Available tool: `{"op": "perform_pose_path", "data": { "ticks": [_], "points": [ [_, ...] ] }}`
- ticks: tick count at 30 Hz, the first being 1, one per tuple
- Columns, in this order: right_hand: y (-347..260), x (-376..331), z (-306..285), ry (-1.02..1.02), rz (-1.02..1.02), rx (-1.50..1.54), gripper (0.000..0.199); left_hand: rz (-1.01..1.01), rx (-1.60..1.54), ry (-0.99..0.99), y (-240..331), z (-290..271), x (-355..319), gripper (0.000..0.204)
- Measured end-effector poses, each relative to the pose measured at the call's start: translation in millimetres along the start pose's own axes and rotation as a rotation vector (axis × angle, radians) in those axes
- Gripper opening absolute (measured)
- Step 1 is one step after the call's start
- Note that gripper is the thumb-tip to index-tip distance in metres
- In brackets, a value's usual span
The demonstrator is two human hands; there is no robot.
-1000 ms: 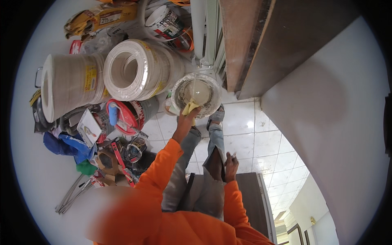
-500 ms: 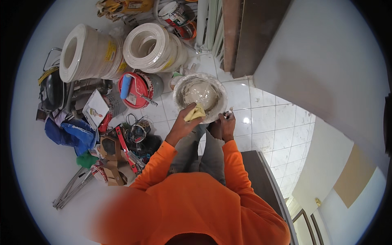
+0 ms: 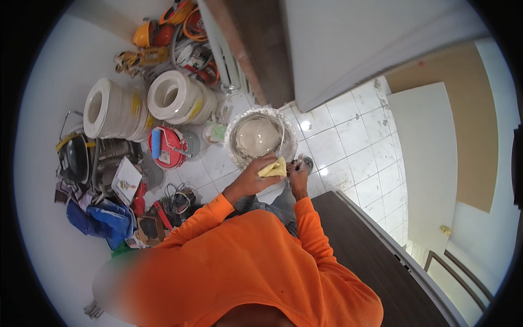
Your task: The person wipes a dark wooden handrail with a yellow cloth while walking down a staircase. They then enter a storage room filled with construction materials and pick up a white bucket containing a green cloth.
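My left hand (image 3: 251, 179) is closed on a folded yellow cloth (image 3: 273, 169). Just right of it, my right hand (image 3: 298, 177) grips a small, thin thing whose kind I cannot make out; the fingers hide most of it. The cloth's right end comes close to the right hand's fingers; whether they touch is too small to tell. Directly beyond both hands stands a round, pale-crusted bucket (image 3: 233, 150) on the floor. Inside it lies a smooth, wet, cream-coloured mix (image 3: 258, 136).
Left of the bucket stands a red-lidded pail (image 3: 173, 143) with a blue paint roller (image 3: 156, 144) on top. Large white coils (image 3: 169, 95) stand behind it. Tools, a blue tarp (image 3: 114, 223) and boxes crowd the left wall. A dark brown panel (image 3: 359, 256) is at my right; tiled floor (image 3: 354, 136) lies beyond.
The view has turned and shifted. My left hand with the cloth has moved right, close to my right hand. Both hands keep their holds.
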State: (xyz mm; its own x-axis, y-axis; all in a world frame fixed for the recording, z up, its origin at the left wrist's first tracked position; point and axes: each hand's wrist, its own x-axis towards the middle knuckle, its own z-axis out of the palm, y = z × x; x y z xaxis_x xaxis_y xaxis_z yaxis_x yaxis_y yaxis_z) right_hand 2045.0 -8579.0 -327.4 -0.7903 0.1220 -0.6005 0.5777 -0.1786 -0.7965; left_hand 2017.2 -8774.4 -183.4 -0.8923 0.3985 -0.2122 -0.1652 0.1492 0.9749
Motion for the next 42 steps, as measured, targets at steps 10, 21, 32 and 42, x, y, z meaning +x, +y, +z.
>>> {"op": "perform_pose_path", "data": {
  "ticks": [10,21,32,42],
  "points": [
    [-40.6,-14.3,-252.6,0.334,-0.129,0.204,0.015,0.156,-0.037,-0.197,65.9,224.0,109.7,0.034],
    [-121.9,-1.5,-440.8,0.653,-0.306,0.321,0.021,0.309,-0.071,-0.427,147.5,385.6,244.3,0.020],
    [-224.1,120.4,-521.0,0.507,-0.317,0.374,0.013,0.249,-0.116,-0.400,151.1,415.6,430.6,0.040],
    [-391.1,335.6,-524.9,0.213,-0.270,0.119,0.022,0.157,0.024,-0.066,220.0,349.7,630.7,0.045]
  ]
}}
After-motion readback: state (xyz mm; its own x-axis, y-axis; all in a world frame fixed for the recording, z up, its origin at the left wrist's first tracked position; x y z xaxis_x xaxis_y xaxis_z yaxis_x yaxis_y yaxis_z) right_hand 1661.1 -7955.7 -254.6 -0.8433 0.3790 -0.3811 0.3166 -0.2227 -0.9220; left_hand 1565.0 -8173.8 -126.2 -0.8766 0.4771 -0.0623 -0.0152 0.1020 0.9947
